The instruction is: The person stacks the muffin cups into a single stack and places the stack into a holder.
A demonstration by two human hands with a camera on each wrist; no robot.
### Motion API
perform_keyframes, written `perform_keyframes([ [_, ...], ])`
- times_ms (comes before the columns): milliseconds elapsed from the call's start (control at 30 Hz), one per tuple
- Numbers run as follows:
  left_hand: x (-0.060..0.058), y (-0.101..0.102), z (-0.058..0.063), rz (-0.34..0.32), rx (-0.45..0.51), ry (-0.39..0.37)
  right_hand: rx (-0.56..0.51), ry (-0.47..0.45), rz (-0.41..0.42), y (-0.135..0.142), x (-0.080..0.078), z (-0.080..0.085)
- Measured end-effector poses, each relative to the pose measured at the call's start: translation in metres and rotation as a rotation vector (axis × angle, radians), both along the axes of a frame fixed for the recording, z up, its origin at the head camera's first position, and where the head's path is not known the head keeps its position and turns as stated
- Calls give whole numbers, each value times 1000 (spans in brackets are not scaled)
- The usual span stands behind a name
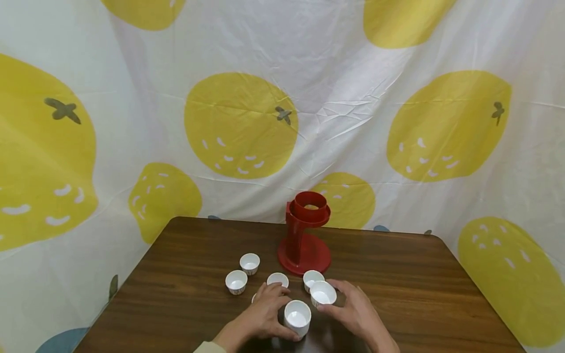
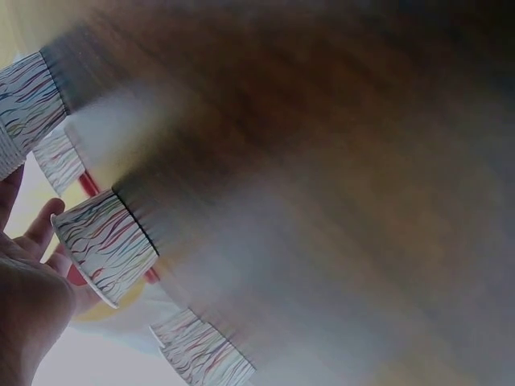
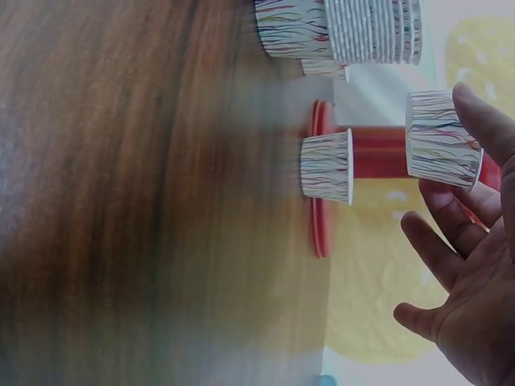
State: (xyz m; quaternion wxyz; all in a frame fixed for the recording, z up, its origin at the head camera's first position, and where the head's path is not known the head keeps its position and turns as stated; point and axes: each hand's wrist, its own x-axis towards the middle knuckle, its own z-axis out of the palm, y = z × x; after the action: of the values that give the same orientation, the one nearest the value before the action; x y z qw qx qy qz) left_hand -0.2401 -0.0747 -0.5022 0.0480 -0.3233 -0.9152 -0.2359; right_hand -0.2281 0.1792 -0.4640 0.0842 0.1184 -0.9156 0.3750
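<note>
Left hand (image 1: 267, 314) had thumb and fingertips round a cup stack (image 1: 297, 316) at the near side of the tabletop (image 1: 419, 284); couldn't count the nested rims. Right hand (image 1: 355, 314) pinched a single cup (image 1: 323, 294), held up clear of the surface, thumb on one side, fingers on the other, remaining fingers spread.

Left wrist view cut the stack at the frame edge; most of the rest was blurred wood.

Beyond the left hand: one cup mostly hidden, only a sliver of rim (image 1: 253, 297) showing from the head; another cup (image 1: 277, 279) partly covered by fingers. Two more, a front cup (image 1: 236, 282) and a rear cup (image 1: 249, 264), stood off to the left. Held cup overlapped a standing cup (image 1: 311, 280) in the head view.

Behind: glossy red stand (image 1: 304, 240), round base, post, ring top; right wrist view had it largely blocked by cups. Cups tapered, white inside, wavy coloured lines outside. Wood-grain tabletop, creased lemon-print cloth (image 1: 344, 117) behind.
</note>
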Motion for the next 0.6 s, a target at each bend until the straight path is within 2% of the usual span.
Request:
perform_keyframes([
  [300, 2, 1, 1, 6, 4, 47, -9, 27, 24, -3, 2, 8],
  [600, 2, 1, 2, 7, -11, 39, -3, 30, 48, -8, 4, 14],
])
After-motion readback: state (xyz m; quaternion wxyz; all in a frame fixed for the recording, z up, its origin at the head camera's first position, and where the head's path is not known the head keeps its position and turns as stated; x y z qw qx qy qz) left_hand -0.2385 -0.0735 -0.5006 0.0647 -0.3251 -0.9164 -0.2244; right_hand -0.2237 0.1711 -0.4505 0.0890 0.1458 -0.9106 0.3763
